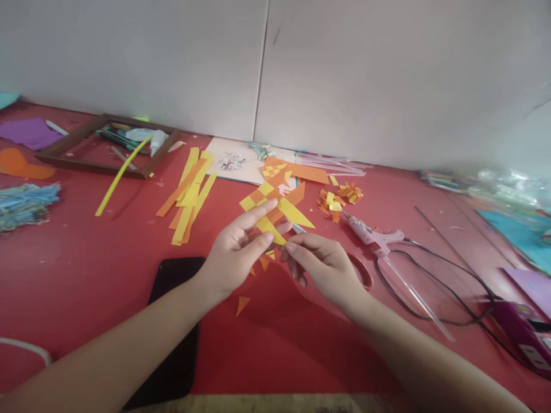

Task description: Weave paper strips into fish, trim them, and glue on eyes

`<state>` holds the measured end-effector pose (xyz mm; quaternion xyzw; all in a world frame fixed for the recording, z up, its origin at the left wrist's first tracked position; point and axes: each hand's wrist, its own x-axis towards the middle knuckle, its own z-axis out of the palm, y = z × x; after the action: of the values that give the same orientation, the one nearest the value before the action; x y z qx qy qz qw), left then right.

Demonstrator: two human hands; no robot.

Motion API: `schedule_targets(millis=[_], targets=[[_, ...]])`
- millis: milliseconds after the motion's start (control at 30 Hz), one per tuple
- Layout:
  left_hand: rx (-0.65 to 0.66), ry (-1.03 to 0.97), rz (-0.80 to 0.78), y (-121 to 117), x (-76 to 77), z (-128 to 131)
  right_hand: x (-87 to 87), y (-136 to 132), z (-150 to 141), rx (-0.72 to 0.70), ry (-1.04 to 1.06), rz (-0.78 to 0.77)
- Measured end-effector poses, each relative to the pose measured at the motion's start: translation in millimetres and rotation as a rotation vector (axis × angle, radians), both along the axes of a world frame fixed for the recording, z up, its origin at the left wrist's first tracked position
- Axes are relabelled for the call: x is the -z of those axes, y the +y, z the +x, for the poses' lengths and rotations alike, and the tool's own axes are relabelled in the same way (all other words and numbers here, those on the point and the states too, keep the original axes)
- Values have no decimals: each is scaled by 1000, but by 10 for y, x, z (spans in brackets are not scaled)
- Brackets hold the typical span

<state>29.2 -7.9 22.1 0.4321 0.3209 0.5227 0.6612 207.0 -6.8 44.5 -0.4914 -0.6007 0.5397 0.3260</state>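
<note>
My left hand (235,246) grips a woven paper piece (260,195) of yellow and orange strips between thumb and fingers. Pointed strip ends stick out to its right. My right hand (322,261) is closed, with thumb and forefinger at the tip of the lower yellow strip. Behind that hand shows the reddish handle of a pair of scissors (364,272), and a bit of blade appears by the fingers. Whether the scissors are in the hand or on the table, I cannot tell. Small orange offcuts (242,305) lie below the hands.
Left of the hands are loose paper strips (189,195) and a black phone (172,332). A wooden frame (146,172) holds tools and a glue bottle. On the right lie a pink glue gun (374,235) with its cord and paper scraps (340,198). A wall stands behind.
</note>
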Motion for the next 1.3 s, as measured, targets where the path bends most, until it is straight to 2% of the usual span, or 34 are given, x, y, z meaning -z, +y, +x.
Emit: schedule_targets(millis=[233,433,567,733,867,1000,1167,1300], targets=[[-18,-73,-23,11,-10,25,13,-48,-48,60,4,86],[-134,121,27,15,6,-8,19,-77,-43,33,-18,201],[-198,202,64,21,-8,-29,32,-78,-51,64,-32,238],[-224,111,94,25,-110,-13,20,-66,-17,107,-33,230],[-270,92,53,22,-144,3,12,-45,33,125,-38,189],[-238,82,-27,28,-110,5,22,-23,61,138,-14,192],[-200,56,16,31,-90,-3,42,-5,76,147,36,195],[-69,79,-79,11,-80,-14,65,18,98,188,82,213]])
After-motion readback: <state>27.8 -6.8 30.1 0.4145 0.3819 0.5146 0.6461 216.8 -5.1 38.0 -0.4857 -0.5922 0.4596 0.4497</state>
